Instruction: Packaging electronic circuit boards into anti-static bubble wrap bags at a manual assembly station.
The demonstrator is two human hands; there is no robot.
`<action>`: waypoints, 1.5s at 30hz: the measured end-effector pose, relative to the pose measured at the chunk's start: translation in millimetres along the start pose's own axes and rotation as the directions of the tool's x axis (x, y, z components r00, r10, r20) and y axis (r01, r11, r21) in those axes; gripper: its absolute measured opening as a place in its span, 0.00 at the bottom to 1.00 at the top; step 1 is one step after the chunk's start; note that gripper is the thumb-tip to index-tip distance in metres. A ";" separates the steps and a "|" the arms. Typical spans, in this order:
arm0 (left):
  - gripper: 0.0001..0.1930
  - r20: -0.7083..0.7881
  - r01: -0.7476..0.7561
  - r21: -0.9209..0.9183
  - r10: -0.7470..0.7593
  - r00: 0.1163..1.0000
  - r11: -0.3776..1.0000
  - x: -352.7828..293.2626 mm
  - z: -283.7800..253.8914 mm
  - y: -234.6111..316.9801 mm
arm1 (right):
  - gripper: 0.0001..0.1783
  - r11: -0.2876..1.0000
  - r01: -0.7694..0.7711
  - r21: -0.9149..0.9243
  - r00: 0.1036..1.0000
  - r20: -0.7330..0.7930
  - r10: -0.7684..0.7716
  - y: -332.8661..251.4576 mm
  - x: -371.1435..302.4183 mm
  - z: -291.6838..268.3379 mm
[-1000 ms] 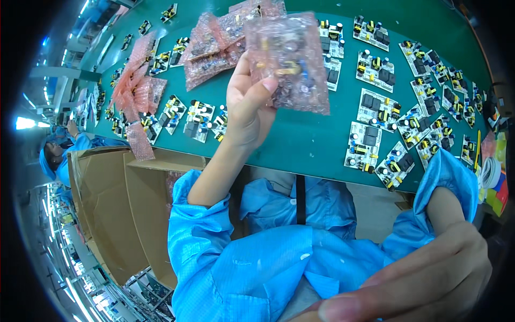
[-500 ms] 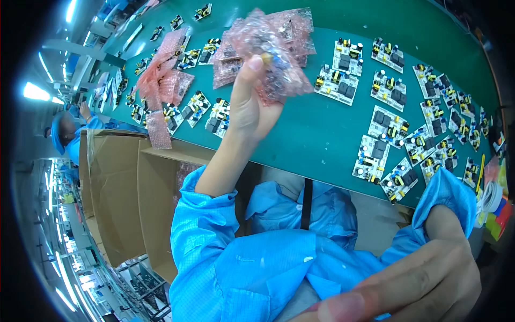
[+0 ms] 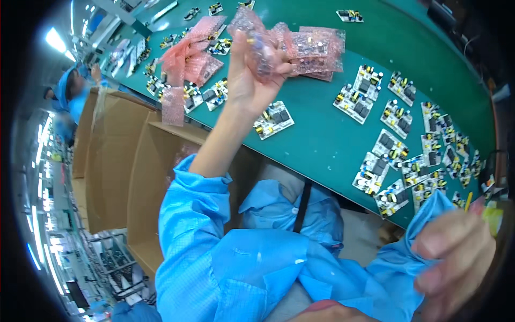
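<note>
My left hand (image 3: pixel 255 80) is raised over the far left part of the green table, closed around a pink bubble-wrap bag (image 3: pixel 257 51). Through the crinkled film a circuit board with coloured parts shows dimly. Just right of that hand lie several flat bubble-wrap bags (image 3: pixel 316 51) with boards inside. A bare circuit board (image 3: pixel 274 119) sits beside my left wrist. My right hand (image 3: pixel 456 263) hangs at the lower right, close to the camera and off the table. Its fingers are half bent and apart, blurred, with nothing visible in them.
Pink bubble-wrap bags (image 3: pixel 193 53) lie heaped at the left, one strip over the table edge. Many bare circuit boards (image 3: pixel 394 150) cover the right side. An open cardboard box (image 3: pixel 115 161) stands by the near left edge. Another person (image 3: pixel 75 88) in blue sits farther left.
My view has shifted, so the table things appear farther right. My right hand has drawn back rightward, its fingers now more bent. My left hand still holds the bag, tilted differently.
</note>
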State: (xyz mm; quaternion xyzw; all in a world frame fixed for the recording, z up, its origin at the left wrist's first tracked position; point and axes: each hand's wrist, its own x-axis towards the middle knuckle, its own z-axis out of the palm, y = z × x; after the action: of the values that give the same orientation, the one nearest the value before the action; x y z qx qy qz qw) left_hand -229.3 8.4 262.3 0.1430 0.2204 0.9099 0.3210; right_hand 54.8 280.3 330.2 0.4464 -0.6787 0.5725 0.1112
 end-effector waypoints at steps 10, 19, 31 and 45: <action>0.21 -0.046 -0.218 0.570 0.295 0.954 0.793 29.3 -62.5 53.9 | 0.14 0.841 -0.517 -0.160 0.818 -0.381 0.431 55.5 87.5 15.0; 0.46 0.044 0.128 0.890 0.363 0.931 -0.438 95.4 -65.6 34.2 | 0.42 0.202 -0.962 -0.181 0.266 -0.488 0.831 212.5 127.7 -45.6; 0.61 -0.171 0.240 0.932 0.255 0.952 -0.271 92.0 -109.6 30.0 | 0.42 0.252 -0.903 0.348 0.097 -0.405 0.909 314.4 139.7 -36.9; 0.44 0.264 -0.147 0.960 0.591 0.762 -0.239 28.0 -107.5 -0.7 | 0.23 0.596 -0.803 -0.004 0.533 -0.451 0.716 295.4 141.7 -11.6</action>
State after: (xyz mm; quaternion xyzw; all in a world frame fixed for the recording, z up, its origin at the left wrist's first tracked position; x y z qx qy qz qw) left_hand -293.2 -6.3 172.7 0.2464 0.7955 0.5052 -0.2264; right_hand -247.7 206.7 227.5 -0.0383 -0.8226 0.5663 0.0336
